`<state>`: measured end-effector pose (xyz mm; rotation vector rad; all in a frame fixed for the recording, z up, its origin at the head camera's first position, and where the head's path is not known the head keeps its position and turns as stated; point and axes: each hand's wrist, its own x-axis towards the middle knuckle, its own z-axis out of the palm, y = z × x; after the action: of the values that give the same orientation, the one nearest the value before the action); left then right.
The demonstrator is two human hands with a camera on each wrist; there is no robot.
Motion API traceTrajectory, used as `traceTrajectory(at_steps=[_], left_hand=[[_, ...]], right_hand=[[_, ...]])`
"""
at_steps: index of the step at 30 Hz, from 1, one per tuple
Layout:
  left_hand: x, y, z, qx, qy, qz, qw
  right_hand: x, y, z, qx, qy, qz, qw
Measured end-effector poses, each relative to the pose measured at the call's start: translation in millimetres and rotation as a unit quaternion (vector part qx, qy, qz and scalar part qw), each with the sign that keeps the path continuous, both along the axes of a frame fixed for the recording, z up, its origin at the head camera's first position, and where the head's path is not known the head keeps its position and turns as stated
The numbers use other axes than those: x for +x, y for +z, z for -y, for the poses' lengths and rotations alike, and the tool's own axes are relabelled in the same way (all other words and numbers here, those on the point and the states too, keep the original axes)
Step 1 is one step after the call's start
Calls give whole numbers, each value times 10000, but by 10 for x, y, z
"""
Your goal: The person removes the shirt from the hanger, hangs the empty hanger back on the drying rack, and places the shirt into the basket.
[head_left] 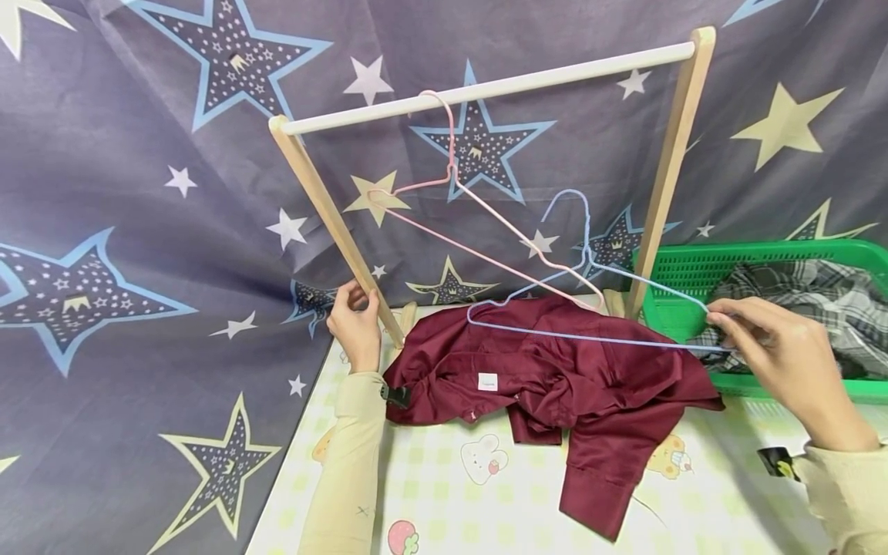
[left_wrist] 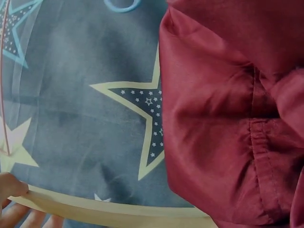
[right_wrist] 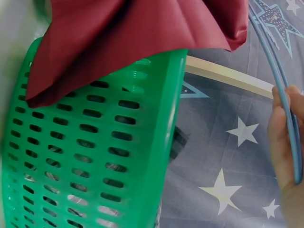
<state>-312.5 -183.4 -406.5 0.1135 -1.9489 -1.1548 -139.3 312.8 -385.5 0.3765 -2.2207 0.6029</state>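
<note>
My left hand (head_left: 358,325) grips the left wooden post (head_left: 322,199) of a small clothes rack, low on the post; in the left wrist view its fingers wrap the wood (left_wrist: 114,209). On the right, my right hand (head_left: 794,358) pinches one end of a light blue wire hanger (head_left: 597,337). That hanger is held in the air, hook upward, in front of the rack. Below it a maroon collared shirt (head_left: 624,432) lies crumpled on the table, one sleeve toward me. From the rack's white bar (head_left: 555,79) hangs a bare pink hanger (head_left: 452,142).
A green perforated basket (head_left: 763,250) holding grey plaid clothes (head_left: 798,287) stands at the right, beside the rack's right post (head_left: 669,177). The shirt's edge reaches over near the basket. Behind everything hangs a dark star-patterned curtain (head_left: 139,193). A checked cloth (head_left: 472,509) covers the table.
</note>
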Motion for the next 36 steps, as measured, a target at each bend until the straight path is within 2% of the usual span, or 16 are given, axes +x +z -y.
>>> traceTrajectory(at_steps=[8,19,30,36], left_hand=[[-13,-29,4,-34,-16,-183,9998],[-20,-57,-1,-82,27,-217,9997],[-31,-66,-1,-113,28,-273,9996],[-21,-51,5,-163,-6,-353,9992]], right_hand=[[0,47,14,-363,-337,-278,9984],[-13,188,76,-761,-428,-760,9933],[-39,335,180,-1354,-470,-1406,9796],[-93,433,194,-1873,-359,-1728,9663]])
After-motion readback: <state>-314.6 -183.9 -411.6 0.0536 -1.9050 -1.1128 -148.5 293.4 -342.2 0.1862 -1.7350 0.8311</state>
